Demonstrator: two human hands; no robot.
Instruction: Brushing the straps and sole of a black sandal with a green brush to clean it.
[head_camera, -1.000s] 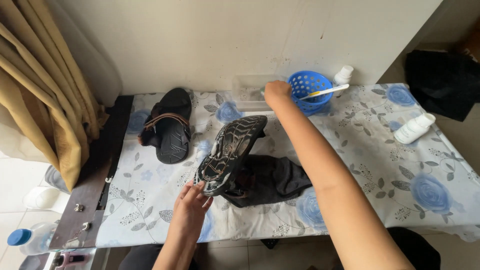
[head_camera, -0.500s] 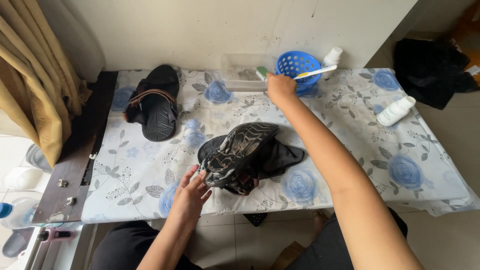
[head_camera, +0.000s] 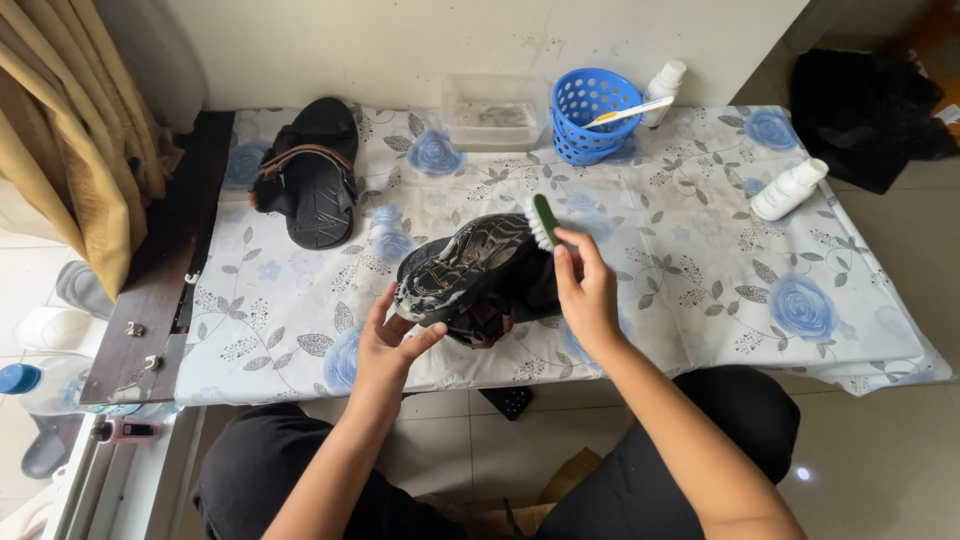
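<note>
Sandal in hand: a dark sandal is being held sole-up over the near middle of the table, its sole streaked with pale foam.
Left hand: the left hand is gripping the sandal's near end from about 7 o'clock, thumb and fingers clamped on the sole's edge.
Right hand: the right hand is sitting at 3 o'clock of the sandal, fingers closed around a green brush.
Brush: its white bristles are touching the sole's far end, at about 1 o'clock of the sandal.
Second sandal: another dark sandal with a brown strap is lying at 10 o'clock, well apart from the hands.
Basket: a blue perforated basket is standing at 1 o'clock near the wall, a white-handled brush resting across its rim.
Clear tub: a shallow see-through container is sitting just beside the basket, at 12 o'clock.
Bottles: one small white bottle is standing just right of the basket; another white bottle is lying tilted at 2 o'clock. Their labels are too small to tell.
Cloth: the table cover is showing blue roses and grey leaves.
</note>
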